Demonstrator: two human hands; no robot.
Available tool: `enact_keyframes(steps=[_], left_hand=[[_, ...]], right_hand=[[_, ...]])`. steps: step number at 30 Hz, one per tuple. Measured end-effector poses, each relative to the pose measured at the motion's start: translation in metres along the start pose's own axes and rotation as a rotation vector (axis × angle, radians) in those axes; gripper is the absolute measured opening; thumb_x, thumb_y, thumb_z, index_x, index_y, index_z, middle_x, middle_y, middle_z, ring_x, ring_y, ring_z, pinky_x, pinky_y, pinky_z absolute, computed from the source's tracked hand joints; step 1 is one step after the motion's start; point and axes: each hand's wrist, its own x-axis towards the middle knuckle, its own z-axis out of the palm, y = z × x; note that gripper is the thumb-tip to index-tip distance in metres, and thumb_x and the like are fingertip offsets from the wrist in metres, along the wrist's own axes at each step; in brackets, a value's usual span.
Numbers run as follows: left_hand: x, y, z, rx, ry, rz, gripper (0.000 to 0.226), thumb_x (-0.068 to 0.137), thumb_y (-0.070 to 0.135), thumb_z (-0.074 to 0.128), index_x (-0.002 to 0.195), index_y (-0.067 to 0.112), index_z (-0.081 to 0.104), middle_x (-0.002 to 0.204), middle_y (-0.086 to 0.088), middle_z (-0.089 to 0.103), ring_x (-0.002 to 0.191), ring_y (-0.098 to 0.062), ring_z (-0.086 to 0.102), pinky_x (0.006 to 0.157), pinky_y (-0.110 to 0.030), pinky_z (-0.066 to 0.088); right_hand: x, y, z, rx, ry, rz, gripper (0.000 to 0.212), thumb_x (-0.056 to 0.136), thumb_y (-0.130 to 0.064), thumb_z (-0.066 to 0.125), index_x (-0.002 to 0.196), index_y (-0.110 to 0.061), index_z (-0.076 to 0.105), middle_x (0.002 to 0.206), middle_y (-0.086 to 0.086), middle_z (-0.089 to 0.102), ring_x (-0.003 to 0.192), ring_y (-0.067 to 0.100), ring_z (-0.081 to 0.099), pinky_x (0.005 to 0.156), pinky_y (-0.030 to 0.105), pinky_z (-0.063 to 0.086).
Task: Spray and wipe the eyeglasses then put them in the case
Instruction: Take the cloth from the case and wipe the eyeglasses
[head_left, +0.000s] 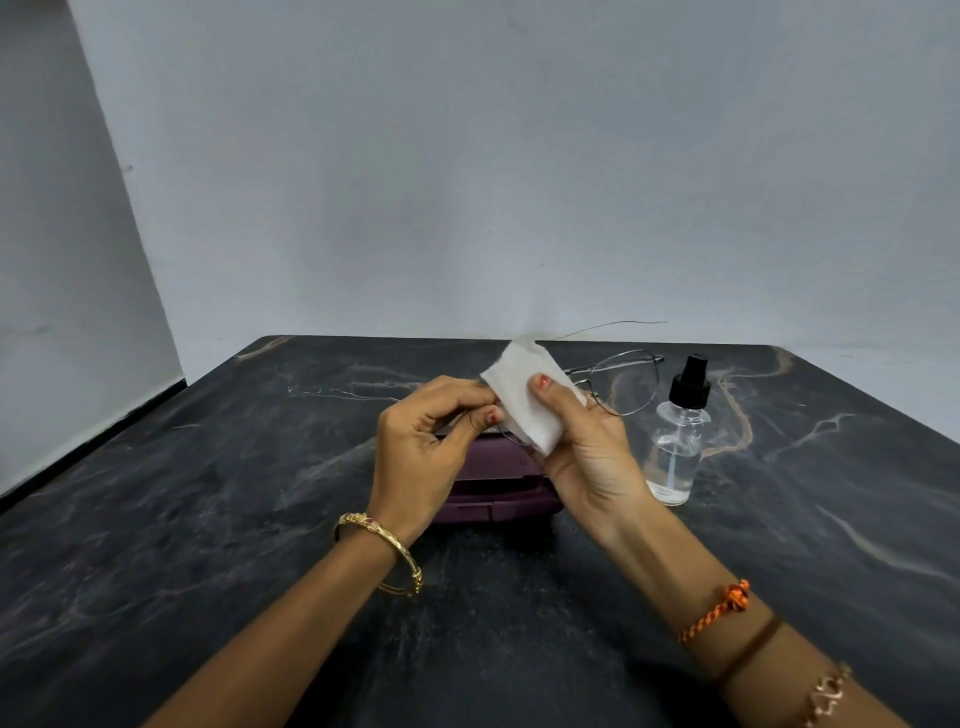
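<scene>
Seemingly, left hand (415, 447) fingers pinch eyeglasses (618, 387), right hand (582, 447) fingers grip cloth (524, 400) over lens

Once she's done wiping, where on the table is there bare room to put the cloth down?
Bare table lies left of the case, out to the left edge, and right of the spray bottle. The near strip between the forearms is also bare. The middle is crowded: both hands hold cloth and eyeglasses over the case, bottle close beside.

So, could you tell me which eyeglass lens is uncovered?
The lens nearer the spray bottle: that lens shows bare, while the white cloth wraps the other.
</scene>
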Motion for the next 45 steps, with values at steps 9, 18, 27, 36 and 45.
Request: enact_keyframes(steps=[9,18,27,36,45], left_hand=[[0.004,0.002,-0.004,-0.004,0.05,0.022,0.027,0.072,0.0,0.064,0.09,0.019,0.063,0.08,0.006,0.064,0.075,-0.001,0.063,0.068,-0.013,0.053],[0.005,0.004,-0.001,-0.083,0.015,-0.022,0.023,0.071,0.01,0.063,0.09,0.021,0.064,0.085,0.003,0.065,0.079,-0.003,0.064,0.072,-0.013,0.052],[0.001,0.005,0.001,-0.07,-0.073,-0.044,0.029,0.073,-0.002,0.063,0.088,0.022,0.064,0.086,0.006,0.064,0.083,-0.001,0.062,0.076,-0.013,0.051],[0.001,0.008,0.0,-0.072,-0.063,-0.112,0.018,0.074,0.018,0.06,0.089,0.028,0.061,0.09,0.005,0.065,0.085,-0.007,0.064,0.079,-0.02,0.054],[0.007,0.005,-0.004,-0.095,-0.025,-0.16,0.022,0.074,-0.003,0.063,0.084,0.016,0.064,0.082,-0.005,0.065,0.076,-0.009,0.063,0.072,-0.016,0.054]], right_hand=[[0.0,-0.004,-0.005,-0.332,-0.054,-0.056,0.018,0.065,0.004,0.068,0.066,-0.012,0.06,0.061,-0.005,0.07,0.063,0.011,0.066,0.059,0.019,0.054],[0.0,-0.008,-0.002,-0.088,0.02,-0.028,0.004,0.059,-0.004,0.065,0.058,-0.008,0.066,0.06,0.0,0.069,0.057,0.012,0.066,0.049,0.021,0.055],[-0.003,-0.005,0.002,0.0,0.036,0.001,0.028,0.06,-0.01,0.065,0.086,-0.001,0.065,0.073,0.005,0.073,0.064,0.013,0.069,0.051,0.019,0.054],[0.001,-0.004,-0.002,0.014,0.013,-0.022,0.027,0.054,-0.002,0.065,0.08,-0.004,0.063,0.077,0.004,0.072,0.071,0.015,0.069,0.058,0.024,0.058],[0.0,-0.017,-0.005,-0.233,-0.095,-0.063,0.016,0.054,-0.006,0.068,0.044,-0.017,0.064,0.059,-0.006,0.07,0.063,0.006,0.068,0.057,0.02,0.057]])
